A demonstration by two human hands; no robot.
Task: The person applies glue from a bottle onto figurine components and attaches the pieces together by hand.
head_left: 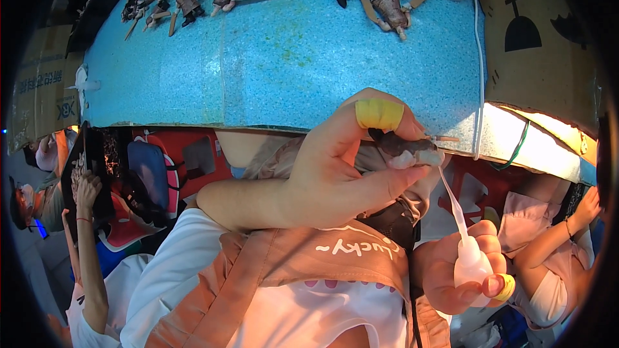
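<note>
My left hand (325, 174) pinches a small brown and pale figurine (407, 149) between thumb and fingers, just off the table's near edge. Yellow tape wraps one of its fingers. Much of the figurine is hidden by the fingers. Lower and to the right, my right hand (438, 277) is closed around a small white squeeze bottle (472, 261), with yellow tape on a digit. The bottle's long thin nozzle points up, its tip at or very near the figurine's pale end; I cannot tell whether they touch.
On the blue speckled table (284, 64) lie a pile of similar figurines (187, 3) at the far left and several more (390, 9) at the far right. Cardboard boxes (535, 58) flank the table. A white cord (478, 77) runs down its right side. Other people's arms (90, 238) show at both sides.
</note>
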